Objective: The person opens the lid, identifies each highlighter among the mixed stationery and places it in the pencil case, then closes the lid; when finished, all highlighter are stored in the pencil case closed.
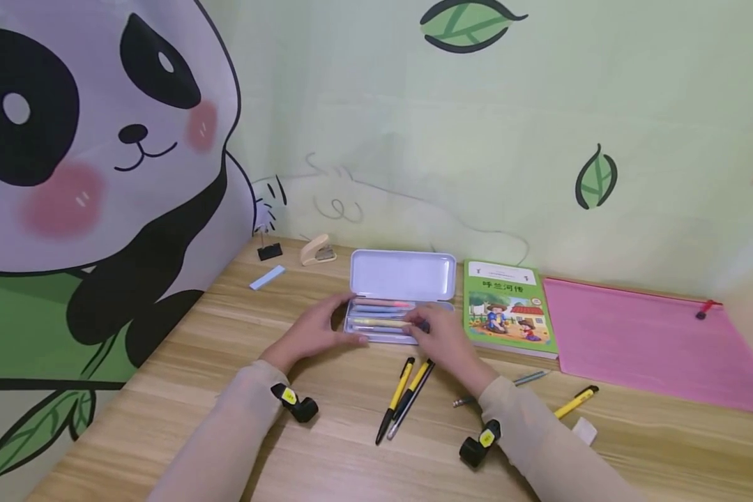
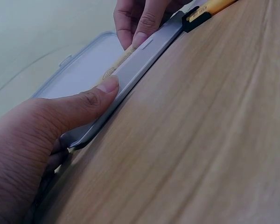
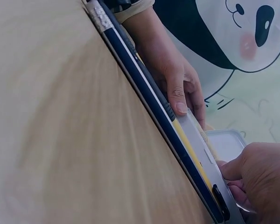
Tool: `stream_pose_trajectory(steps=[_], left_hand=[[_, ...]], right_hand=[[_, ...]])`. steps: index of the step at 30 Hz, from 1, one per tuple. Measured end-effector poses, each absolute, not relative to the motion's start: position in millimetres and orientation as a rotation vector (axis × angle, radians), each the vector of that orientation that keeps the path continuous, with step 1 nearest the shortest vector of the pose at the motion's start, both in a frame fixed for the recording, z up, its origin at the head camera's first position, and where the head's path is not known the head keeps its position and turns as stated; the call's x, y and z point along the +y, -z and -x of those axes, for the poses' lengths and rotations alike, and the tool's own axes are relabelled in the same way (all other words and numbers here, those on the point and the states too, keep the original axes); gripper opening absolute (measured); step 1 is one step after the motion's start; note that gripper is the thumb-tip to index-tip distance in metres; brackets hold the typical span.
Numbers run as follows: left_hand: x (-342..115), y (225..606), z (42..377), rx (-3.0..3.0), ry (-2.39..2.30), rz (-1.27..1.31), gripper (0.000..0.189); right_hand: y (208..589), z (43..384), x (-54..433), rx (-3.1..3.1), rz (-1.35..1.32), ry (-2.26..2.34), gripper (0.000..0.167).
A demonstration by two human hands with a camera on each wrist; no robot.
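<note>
A shallow white pencil case (image 1: 404, 275) lies on the wooden table, its lid raised at the back. Several pens and pencils lie inside, among them a pale yellow pen (image 1: 376, 323) near the front wall. My left hand (image 1: 314, 331) grips the case's left end, with the thumb (image 2: 107, 85) on the front edge and the fingers behind the left end, partly hidden. Over the right part of the case, my right hand (image 1: 445, 341) pinches the right end of the yellow pen between thumb and fingers. That pen still lies within the case.
Two yellow-and-black pens (image 1: 397, 397) and a dark pencil (image 1: 409, 406) lie before the case. A green book (image 1: 508, 307) and a pink zip pouch (image 1: 652, 335) lie right. A stapler (image 1: 318, 251), binder clip (image 1: 270, 251) and blue strip (image 1: 267, 277) stand back left; an eraser (image 1: 585, 431) lies right.
</note>
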State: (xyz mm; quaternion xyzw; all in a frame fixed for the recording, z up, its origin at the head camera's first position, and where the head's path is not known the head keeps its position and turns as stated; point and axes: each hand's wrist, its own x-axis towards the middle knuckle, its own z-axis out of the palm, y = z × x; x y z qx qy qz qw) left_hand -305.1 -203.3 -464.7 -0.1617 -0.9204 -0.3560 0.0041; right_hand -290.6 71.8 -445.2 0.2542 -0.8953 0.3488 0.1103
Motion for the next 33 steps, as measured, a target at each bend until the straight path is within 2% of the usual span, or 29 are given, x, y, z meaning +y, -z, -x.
stream_pose_trajectory(steps=[26,33], left_hand=[[-202.8,462.2,303.4,-2.901,1.121,0.492,0.108],[-202.6,462.9,303.6,-2.856,1.194,0.467,0.100]], right_hand=[[450.6,289.4,75.1,-2.549,-0.766,-1.040,0.011],[447.5,289.8,75.4,-2.536,-0.755,-1.070,0.011]])
